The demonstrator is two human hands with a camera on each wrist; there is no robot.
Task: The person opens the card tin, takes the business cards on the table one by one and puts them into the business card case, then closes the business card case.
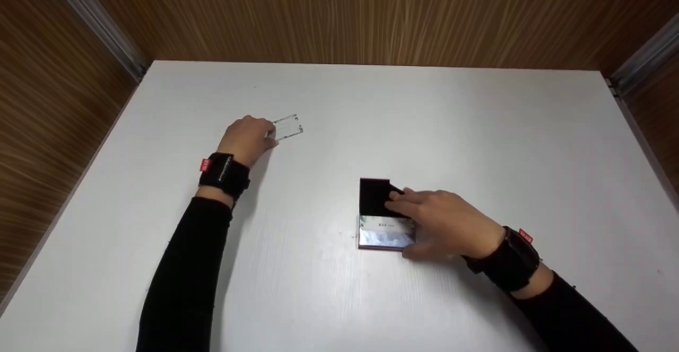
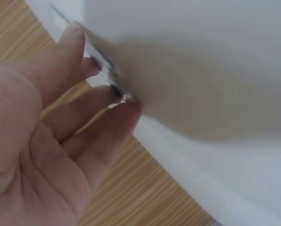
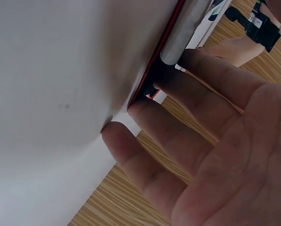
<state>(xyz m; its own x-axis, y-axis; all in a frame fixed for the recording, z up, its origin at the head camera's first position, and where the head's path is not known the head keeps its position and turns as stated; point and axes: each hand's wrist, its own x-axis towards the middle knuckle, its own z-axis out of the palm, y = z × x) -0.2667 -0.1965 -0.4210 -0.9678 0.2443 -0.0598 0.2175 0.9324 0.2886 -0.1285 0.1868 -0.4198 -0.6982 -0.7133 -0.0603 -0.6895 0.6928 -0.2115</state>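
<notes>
My left hand pinches a small clear plastic piece at the left middle of the white table, its near edge held between the fingertips. The clear piece looks thin and flat against the tabletop. At the centre lies a small flat box, black on its far half, silvery on its near half, with a red edge. My right hand rests on the box's right side. Its straight fingers touch the box's edge, and the thumb sits by the near right corner.
Wood-grain walls close in the table at the back and on both sides, with metal rails in the back corners. Bare white tabletop spreads to the right and along the near edge. Both wrists wear black straps.
</notes>
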